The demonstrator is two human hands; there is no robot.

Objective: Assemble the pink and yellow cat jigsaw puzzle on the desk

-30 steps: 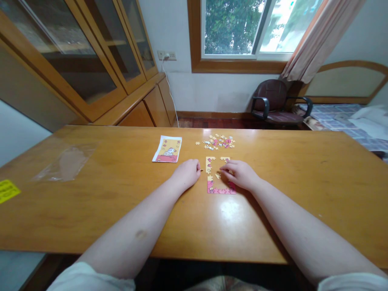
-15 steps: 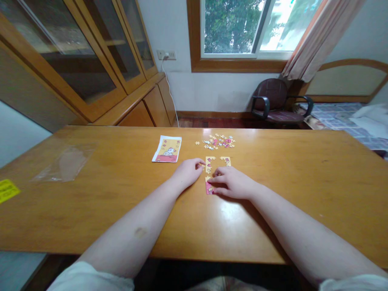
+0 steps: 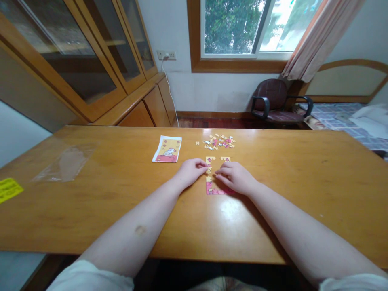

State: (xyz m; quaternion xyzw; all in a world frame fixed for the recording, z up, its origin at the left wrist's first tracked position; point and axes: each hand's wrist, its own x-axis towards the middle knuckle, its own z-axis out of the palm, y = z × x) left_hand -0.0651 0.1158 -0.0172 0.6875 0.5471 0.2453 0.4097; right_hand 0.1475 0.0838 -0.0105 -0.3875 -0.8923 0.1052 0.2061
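Observation:
A partly joined jigsaw puzzle [image 3: 209, 188] lies on the table as a border, yellow at the top and pink along the bottom, with bare wood inside. My left hand [image 3: 190, 171] is at its left side, thumb and fingertips pinched on a small yellow puzzle piece [image 3: 208, 170] at the left edge. My right hand [image 3: 237, 178] hovers over the right part of the border and hides some of it. Its fingers are bent but apart, their tips above the middle, and I see nothing held in them.
Loose puzzle pieces [image 3: 220, 141] lie in a heap beyond the border. A picture card [image 3: 168, 149] with a white animal lies left of them. Farther left are a clear plastic bag [image 3: 68, 161] and a yellow label [image 3: 9, 190] on the wooden table [image 3: 121, 218].
My left hand has moved right, bringing the small piece to the border's left edge. My right hand has lifted off the lower left corner, uncovering the pink bottom row.

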